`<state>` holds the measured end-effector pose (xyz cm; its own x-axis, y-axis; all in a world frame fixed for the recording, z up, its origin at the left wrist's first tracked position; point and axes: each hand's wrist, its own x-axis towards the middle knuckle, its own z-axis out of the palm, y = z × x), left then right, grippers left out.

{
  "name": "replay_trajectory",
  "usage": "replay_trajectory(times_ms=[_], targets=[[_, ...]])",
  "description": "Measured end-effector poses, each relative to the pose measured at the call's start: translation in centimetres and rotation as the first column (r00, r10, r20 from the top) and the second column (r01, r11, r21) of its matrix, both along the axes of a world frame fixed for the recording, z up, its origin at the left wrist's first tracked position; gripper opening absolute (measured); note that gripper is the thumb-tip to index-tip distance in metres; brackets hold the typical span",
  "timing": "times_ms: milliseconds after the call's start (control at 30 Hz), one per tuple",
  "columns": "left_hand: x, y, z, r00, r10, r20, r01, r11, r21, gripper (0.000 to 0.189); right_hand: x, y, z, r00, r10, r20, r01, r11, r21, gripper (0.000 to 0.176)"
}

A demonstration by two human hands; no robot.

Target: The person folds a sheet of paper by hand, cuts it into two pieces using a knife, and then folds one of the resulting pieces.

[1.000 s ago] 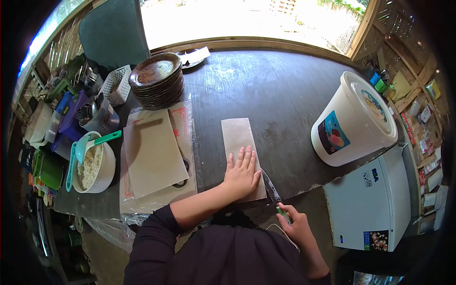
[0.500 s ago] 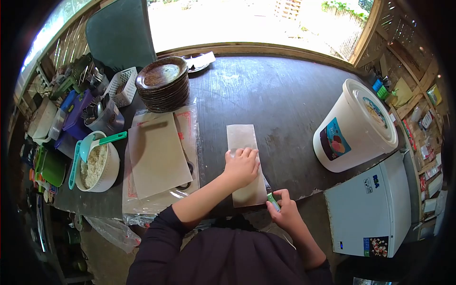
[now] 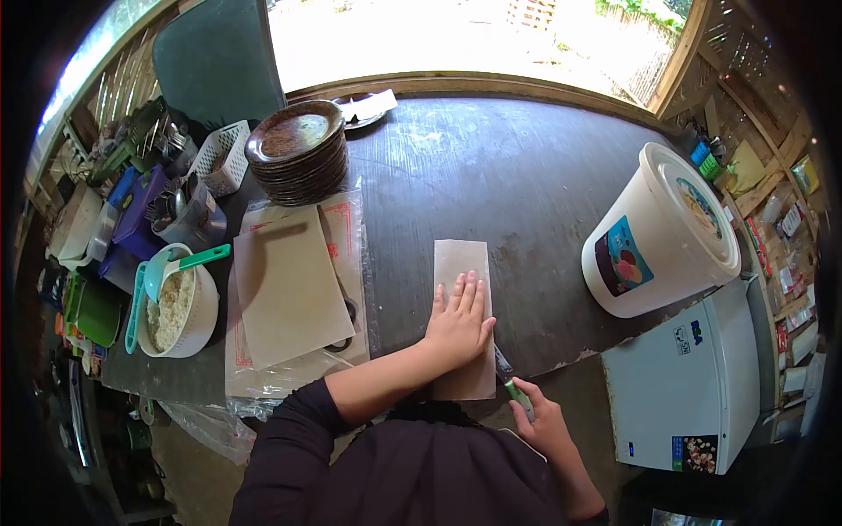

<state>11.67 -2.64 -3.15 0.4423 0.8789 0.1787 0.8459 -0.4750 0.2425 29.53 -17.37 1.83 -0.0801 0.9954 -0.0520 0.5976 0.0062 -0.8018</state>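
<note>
A folded strip of brown paper (image 3: 462, 256) lies lengthwise on the dark table. My left hand (image 3: 460, 324) is spread flat on top of it, fingers pointing away from me. My right hand (image 3: 541, 415) grips the green handle of a knife (image 3: 519, 399) at the table's front edge. Its blade runs along the right side of the paper, the tip close by my left thumb. To the left, a stack of brown paper sheets (image 3: 294, 289) rests on a clear plastic wrapper with red print.
Brown plates (image 3: 298, 145) are stacked behind the sheets. On the left stands a white basket of rice (image 3: 203, 320) with a turquoise scoop, near cutlery containers (image 3: 195, 215). A large white tub (image 3: 653, 237) stands right, above a white fridge (image 3: 667, 386).
My left hand has flattened out over the paper, fingers now extended. The paper strip has shifted slightly right and toward me. My right hand with the knife has moved a little lower and right.
</note>
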Motion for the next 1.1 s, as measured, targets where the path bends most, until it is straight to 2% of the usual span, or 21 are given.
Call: replay_trajectory(times_ms=[133,367,433,533,967,1100], targets=[[0.0,0.1,-0.3,1.0,0.0,-0.009,0.0,1.0,0.009,0.067,-0.4,0.7,-0.9,0.998,0.031,0.048,-0.039,0.984,0.175,0.034],[0.0,0.0,-0.5,1.0,0.002,-0.024,-0.001,0.999,0.05,0.066,-1.0,1.6,-0.4,0.997,0.023,0.075,-0.034,0.988,0.151,0.034],[-0.1,0.0,-0.5,1.0,0.004,-0.018,-0.003,0.998,0.066,0.066,-1.3,2.0,-0.1,0.999,0.004,0.054,-0.007,0.997,0.072,0.033],[-0.1,0.0,-0.5,1.0,0.002,-0.006,-0.001,0.997,0.072,0.066,-1.4,2.4,-0.5,0.998,0.016,0.062,-0.024,0.989,0.144,0.031],[-0.2,-0.1,-0.1,1.0,0.009,0.011,-0.009,0.998,0.068,0.065,-1.4,2.7,-0.4,0.998,0.009,0.063,-0.02,0.985,0.173,0.031],[-0.1,-0.1,-0.4,1.0,0.01,0.005,-0.01,0.997,0.079,0.064,-0.6,2.0,0.0,0.998,0.003,0.065,-0.011,0.993,0.118,0.032]])
